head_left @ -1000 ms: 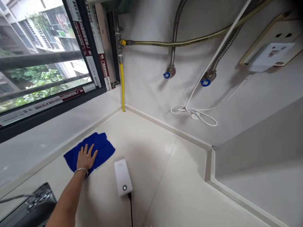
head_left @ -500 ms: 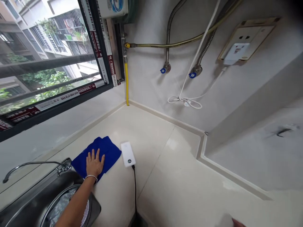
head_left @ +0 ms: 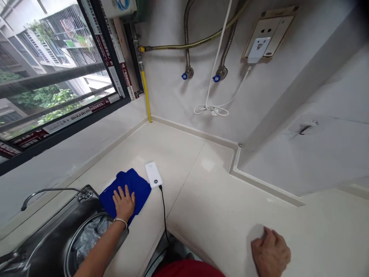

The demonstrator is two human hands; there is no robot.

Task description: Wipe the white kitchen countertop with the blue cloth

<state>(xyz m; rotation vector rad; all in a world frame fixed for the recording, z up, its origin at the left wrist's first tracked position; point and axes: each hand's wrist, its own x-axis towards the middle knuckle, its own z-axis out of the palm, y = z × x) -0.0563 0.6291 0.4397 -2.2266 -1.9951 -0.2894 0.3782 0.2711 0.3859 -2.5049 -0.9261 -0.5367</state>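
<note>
Counter (head_left: 207,207) stretched wide below the ledge (head_left: 265,188), center right; left hand (head_left: 124,204) lay splayed on cloth (head_left: 141,193) beside sink (head_left: 50,246), right hand (head_left: 271,252) curled, lower right (grip unclear).

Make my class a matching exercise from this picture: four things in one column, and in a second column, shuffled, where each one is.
Column one
1. Left hand
2. White power bank
3. Yellow pipe
4. White plug adapter

Column two
A. Running down to the far corner of the countertop
B. In the wall outlet
C. Flat on the blue cloth, fingers spread
D. Lying on the countertop, a black cable at its near end

Right pairs: 1-C, 2-D, 3-A, 4-B
</note>
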